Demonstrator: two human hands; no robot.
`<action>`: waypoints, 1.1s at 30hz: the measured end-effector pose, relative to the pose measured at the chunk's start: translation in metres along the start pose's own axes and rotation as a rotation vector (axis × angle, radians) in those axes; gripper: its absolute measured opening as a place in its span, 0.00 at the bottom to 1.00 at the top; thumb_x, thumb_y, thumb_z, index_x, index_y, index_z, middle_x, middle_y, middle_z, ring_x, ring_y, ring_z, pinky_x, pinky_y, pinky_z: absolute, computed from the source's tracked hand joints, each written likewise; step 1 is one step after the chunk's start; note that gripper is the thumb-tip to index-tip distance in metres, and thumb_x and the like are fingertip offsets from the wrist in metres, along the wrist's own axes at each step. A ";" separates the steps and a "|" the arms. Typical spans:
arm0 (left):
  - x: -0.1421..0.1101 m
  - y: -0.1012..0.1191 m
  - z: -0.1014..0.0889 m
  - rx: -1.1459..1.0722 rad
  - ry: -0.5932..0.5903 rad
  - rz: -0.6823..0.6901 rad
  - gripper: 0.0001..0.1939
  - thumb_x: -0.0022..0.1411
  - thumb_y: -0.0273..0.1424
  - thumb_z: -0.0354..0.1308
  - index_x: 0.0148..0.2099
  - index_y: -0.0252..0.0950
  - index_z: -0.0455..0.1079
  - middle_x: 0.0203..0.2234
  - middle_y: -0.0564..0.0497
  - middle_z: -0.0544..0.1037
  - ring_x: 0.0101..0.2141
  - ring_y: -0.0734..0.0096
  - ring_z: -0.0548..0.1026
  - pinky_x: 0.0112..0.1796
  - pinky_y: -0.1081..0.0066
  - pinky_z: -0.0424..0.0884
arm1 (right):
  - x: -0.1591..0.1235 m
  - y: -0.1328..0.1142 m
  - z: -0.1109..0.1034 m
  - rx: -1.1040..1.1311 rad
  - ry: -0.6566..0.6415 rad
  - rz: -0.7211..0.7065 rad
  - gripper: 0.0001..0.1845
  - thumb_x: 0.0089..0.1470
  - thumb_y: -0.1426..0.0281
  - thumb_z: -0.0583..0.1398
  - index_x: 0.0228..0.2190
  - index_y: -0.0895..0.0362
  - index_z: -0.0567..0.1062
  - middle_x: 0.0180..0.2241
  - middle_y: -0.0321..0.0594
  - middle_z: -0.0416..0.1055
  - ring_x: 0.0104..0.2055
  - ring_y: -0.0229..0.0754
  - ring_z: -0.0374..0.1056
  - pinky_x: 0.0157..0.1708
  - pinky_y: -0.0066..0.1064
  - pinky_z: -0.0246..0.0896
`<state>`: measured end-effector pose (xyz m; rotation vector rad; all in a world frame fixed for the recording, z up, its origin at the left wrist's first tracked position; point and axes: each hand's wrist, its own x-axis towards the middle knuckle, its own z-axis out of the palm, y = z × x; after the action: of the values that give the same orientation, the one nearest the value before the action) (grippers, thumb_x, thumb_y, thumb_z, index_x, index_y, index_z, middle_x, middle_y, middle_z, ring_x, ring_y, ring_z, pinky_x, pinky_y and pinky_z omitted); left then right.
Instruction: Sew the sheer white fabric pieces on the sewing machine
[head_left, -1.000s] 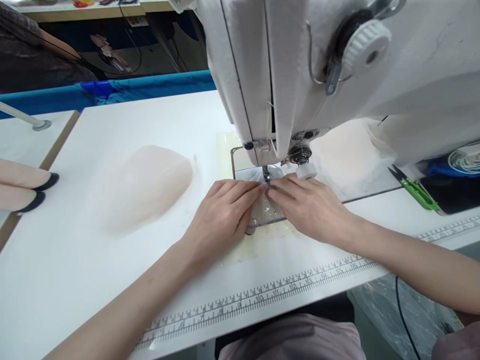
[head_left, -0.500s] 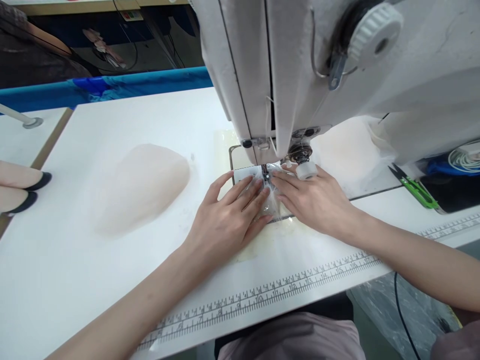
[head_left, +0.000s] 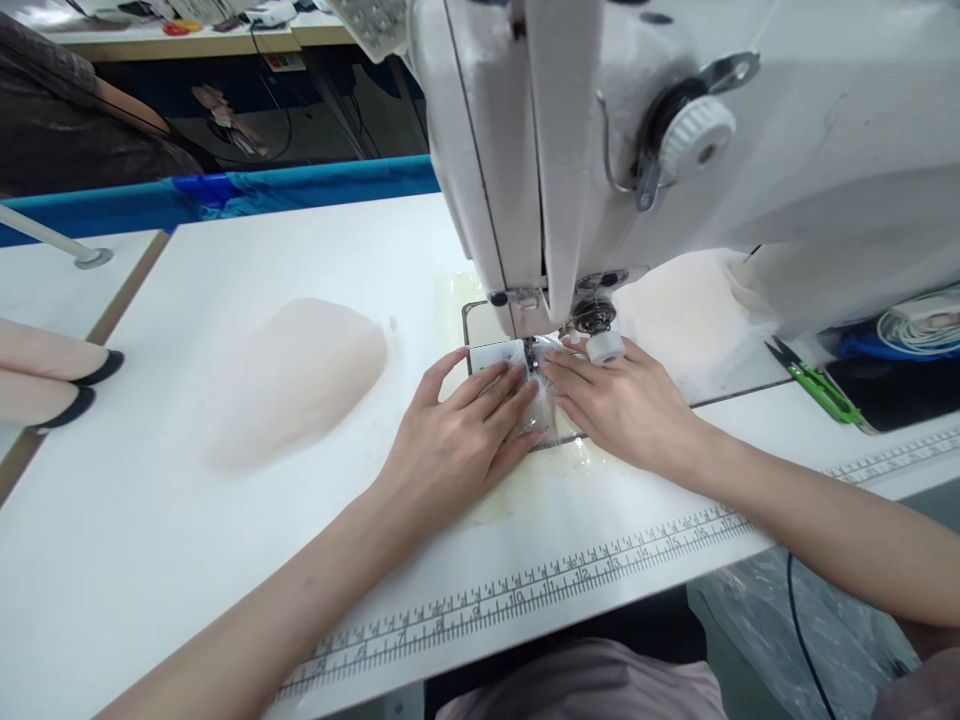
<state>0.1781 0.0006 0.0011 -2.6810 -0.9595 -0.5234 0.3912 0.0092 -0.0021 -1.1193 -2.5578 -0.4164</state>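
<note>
A white sewing machine (head_left: 675, 150) stands over the white table (head_left: 150, 540). Under its needle and presser foot (head_left: 532, 352) lies a small piece of thin clear material (head_left: 541, 405) on the metal plate. My left hand (head_left: 457, 445) lies flat on this piece, fingers spread and pointing at the presser foot. My right hand (head_left: 626, 405) presses flat on it from the right, fingertips beside the needle. Both hands nearly touch at the fingertips.
A pile of pale pink sheer pieces (head_left: 289, 375) lies left of the hands. More pale fabric (head_left: 682, 310) sits behind the machine arm. Green thread snips (head_left: 817, 385) lie at the right. A printed ruler (head_left: 525, 595) runs along the table's front edge. Another person's black-tipped fingers (head_left: 82, 385) show at far left.
My left hand's fingers have spread and slid forward on the clear piece toward the presser foot. The right hand has moved slightly forward. The camera has shifted a little.
</note>
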 end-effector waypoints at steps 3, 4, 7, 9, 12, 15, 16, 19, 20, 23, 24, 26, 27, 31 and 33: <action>0.000 -0.002 0.002 0.002 0.002 -0.006 0.18 0.68 0.37 0.52 0.56 0.34 0.69 0.50 0.43 0.77 0.52 0.57 0.74 0.56 0.48 0.62 | 0.000 0.000 0.001 -0.001 0.010 0.000 0.16 0.64 0.73 0.52 0.47 0.63 0.75 0.49 0.45 0.75 0.51 0.46 0.69 0.50 0.40 0.61; 0.000 -0.003 0.002 0.002 0.000 -0.009 0.18 0.68 0.37 0.52 0.56 0.34 0.69 0.50 0.42 0.77 0.52 0.56 0.74 0.56 0.48 0.62 | 0.000 0.000 0.001 -0.001 0.013 0.000 0.16 0.64 0.72 0.52 0.47 0.63 0.75 0.49 0.45 0.75 0.51 0.46 0.68 0.49 0.40 0.61; 0.000 -0.003 0.003 -0.004 -0.003 -0.020 0.19 0.68 0.37 0.52 0.56 0.34 0.68 0.51 0.42 0.76 0.52 0.56 0.74 0.56 0.48 0.62 | 0.001 0.000 0.001 -0.005 0.020 0.002 0.15 0.64 0.72 0.52 0.46 0.62 0.76 0.49 0.45 0.75 0.52 0.46 0.68 0.49 0.39 0.60; 0.000 -0.003 0.004 -0.018 -0.005 -0.032 0.19 0.68 0.38 0.52 0.57 0.35 0.68 0.51 0.42 0.76 0.53 0.56 0.74 0.56 0.48 0.62 | 0.001 0.001 0.001 -0.007 0.018 0.005 0.15 0.64 0.72 0.53 0.46 0.62 0.75 0.49 0.45 0.76 0.52 0.46 0.68 0.50 0.39 0.60; -0.001 -0.003 0.002 -0.030 0.013 -0.036 0.18 0.67 0.36 0.54 0.57 0.37 0.68 0.52 0.43 0.76 0.53 0.55 0.73 0.56 0.48 0.63 | 0.001 0.001 0.000 0.008 0.043 0.002 0.15 0.63 0.72 0.53 0.46 0.61 0.75 0.48 0.44 0.76 0.51 0.46 0.68 0.49 0.39 0.60; -0.002 -0.002 -0.003 -0.043 0.070 0.043 0.17 0.65 0.35 0.56 0.55 0.37 0.69 0.49 0.44 0.78 0.52 0.55 0.74 0.55 0.49 0.64 | 0.001 0.003 -0.002 0.050 0.080 -0.055 0.13 0.61 0.75 0.54 0.42 0.59 0.77 0.45 0.42 0.77 0.46 0.44 0.70 0.46 0.37 0.60; -0.003 -0.001 -0.005 -0.057 0.079 0.087 0.18 0.65 0.37 0.57 0.54 0.36 0.70 0.47 0.44 0.79 0.50 0.55 0.75 0.55 0.50 0.65 | 0.000 0.004 -0.004 0.072 0.080 -0.085 0.13 0.61 0.76 0.54 0.40 0.58 0.78 0.43 0.40 0.78 0.43 0.42 0.71 0.44 0.35 0.61; -0.007 0.001 -0.009 -0.084 0.070 0.175 0.20 0.64 0.41 0.57 0.51 0.31 0.71 0.44 0.42 0.80 0.45 0.56 0.78 0.49 0.56 0.72 | -0.001 0.009 -0.015 0.165 0.033 -0.145 0.11 0.61 0.73 0.55 0.35 0.58 0.79 0.38 0.38 0.79 0.35 0.39 0.70 0.37 0.32 0.61; -0.008 0.001 -0.009 -0.075 0.067 0.182 0.18 0.64 0.38 0.57 0.49 0.29 0.71 0.43 0.41 0.80 0.44 0.57 0.78 0.46 0.58 0.74 | -0.001 0.010 -0.020 0.207 -0.001 -0.151 0.11 0.61 0.69 0.57 0.36 0.58 0.79 0.38 0.39 0.78 0.34 0.39 0.70 0.37 0.33 0.61; -0.009 0.003 -0.007 -0.070 0.091 0.135 0.09 0.66 0.25 0.54 0.46 0.29 0.71 0.41 0.42 0.81 0.43 0.61 0.78 0.42 0.65 0.75 | 0.000 0.014 -0.031 0.315 -0.150 -0.157 0.28 0.54 0.50 0.60 0.45 0.60 0.75 0.43 0.44 0.76 0.40 0.45 0.70 0.38 0.36 0.62; -0.009 0.004 -0.006 -0.091 0.098 0.097 0.08 0.66 0.23 0.53 0.45 0.30 0.71 0.41 0.44 0.81 0.42 0.63 0.79 0.41 0.66 0.75 | 0.001 0.014 -0.034 0.328 -0.192 -0.156 0.33 0.51 0.47 0.61 0.47 0.60 0.74 0.45 0.45 0.75 0.42 0.46 0.70 0.39 0.37 0.62; -0.008 0.005 -0.004 -0.149 0.104 0.018 0.07 0.66 0.24 0.53 0.45 0.33 0.71 0.41 0.45 0.81 0.40 0.65 0.79 0.39 0.67 0.76 | 0.001 0.013 -0.033 0.293 -0.202 -0.147 0.29 0.52 0.52 0.63 0.48 0.60 0.73 0.46 0.45 0.75 0.42 0.46 0.70 0.38 0.37 0.63; -0.007 0.006 -0.004 -0.165 0.101 -0.009 0.08 0.66 0.25 0.53 0.46 0.33 0.71 0.43 0.45 0.81 0.41 0.65 0.79 0.39 0.66 0.76 | 0.001 0.012 -0.032 0.253 -0.165 -0.145 0.21 0.55 0.59 0.63 0.45 0.59 0.75 0.45 0.44 0.76 0.41 0.45 0.71 0.38 0.36 0.63; -0.007 0.008 -0.003 -0.115 0.056 0.010 0.18 0.65 0.28 0.54 0.56 0.32 0.68 0.51 0.42 0.76 0.48 0.56 0.76 0.43 0.59 0.75 | -0.001 0.006 -0.021 0.126 0.030 -0.218 0.11 0.57 0.80 0.56 0.33 0.58 0.78 0.37 0.38 0.79 0.40 0.40 0.72 0.39 0.33 0.62; -0.009 0.008 -0.003 -0.089 0.033 0.056 0.19 0.65 0.25 0.54 0.57 0.32 0.68 0.50 0.43 0.77 0.50 0.57 0.75 0.47 0.57 0.74 | -0.002 0.004 -0.018 0.126 0.070 -0.256 0.14 0.58 0.81 0.55 0.30 0.57 0.78 0.34 0.37 0.79 0.40 0.39 0.72 0.41 0.34 0.63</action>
<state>0.1760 -0.0113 -0.0007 -2.7594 -0.8694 -0.6101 0.3983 0.0034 0.0144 -0.7235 -2.6321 -0.3416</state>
